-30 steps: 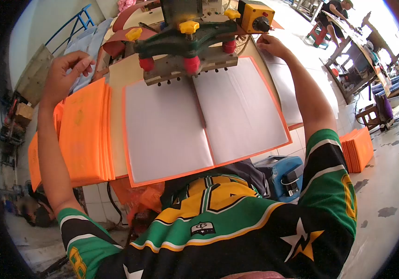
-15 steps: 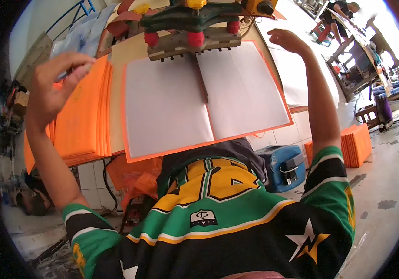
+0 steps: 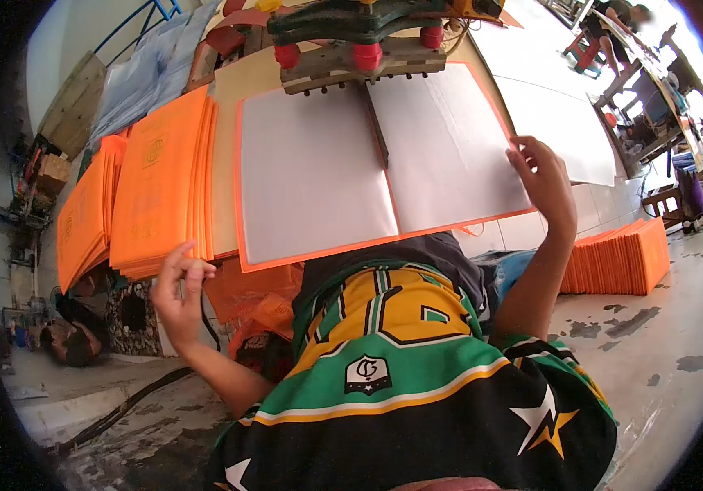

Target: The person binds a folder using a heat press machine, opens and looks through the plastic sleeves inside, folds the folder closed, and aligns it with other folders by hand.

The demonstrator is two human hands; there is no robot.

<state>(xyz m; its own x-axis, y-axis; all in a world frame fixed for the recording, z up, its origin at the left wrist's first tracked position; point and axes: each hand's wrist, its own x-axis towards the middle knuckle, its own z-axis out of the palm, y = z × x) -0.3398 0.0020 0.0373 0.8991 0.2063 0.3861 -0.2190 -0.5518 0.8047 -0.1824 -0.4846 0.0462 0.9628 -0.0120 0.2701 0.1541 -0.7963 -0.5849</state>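
An orange-edged folder (image 3: 318,172) lies spread flat, its white inside up, below the press head (image 3: 363,61) with red knobs. A dark strip (image 3: 374,127) runs along its fold. At the folder's right edge is my right hand (image 3: 544,176), fingers curled against the border; whether they grip it is unclear. My left hand (image 3: 181,286) hovers by the lower corner of a stack of orange folders (image 3: 159,180), thumb and fingers apart, nothing seen between them.
Another orange stack (image 3: 89,217) leans at far left. Clear plastic-like sheets (image 3: 142,74) lie behind it. More orange folders (image 3: 621,258) stand on the floor at right. A person (image 3: 613,24) is at a bench at upper right.
Both hands have come down toward the body, my left hand to the stack's lower corner and my right hand to the folder's right edge. The view has shifted slightly.
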